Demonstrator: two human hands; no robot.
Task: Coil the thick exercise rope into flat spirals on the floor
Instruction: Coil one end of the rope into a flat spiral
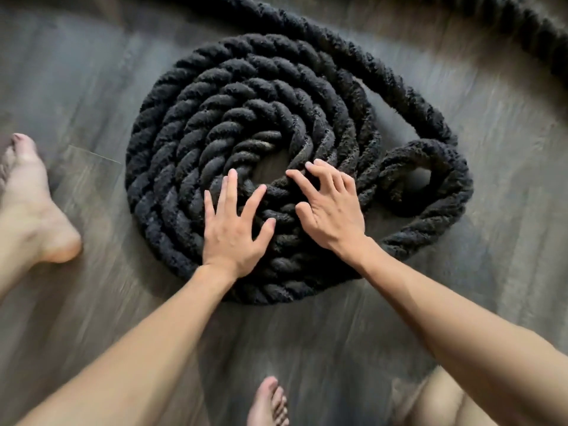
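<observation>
At the far left a bare foot (29, 207) is planted on the grey wood-grain floor (76, 72), apart from the coil. Just right of it the thick black exercise rope (212, 87) is laid on the floor as a flat spiral of several tightly packed turns, with a small bare gap of floor left open at its centre.

On the near side of the spiral the left hand (235, 233) is laid palm down on the turns, its fingers straight and spread wide, nothing being gripped. Beside it, a little further right, the right hand (333, 216) is set on the inner turns. Its fingers are spread and bent, its fingertips (309, 165) are placed on the rope at the edge of the central gap, and no turn is enclosed by them.

Right of the spiral a small loose loop (427, 179) is formed by the rope. It lies against the outermost turn, which is carried around it. A further length of rope (510, 24) is seen running across the upper right corner.

Near the bottom edge, a second bare foot (267, 404) is seen below the hands.
</observation>
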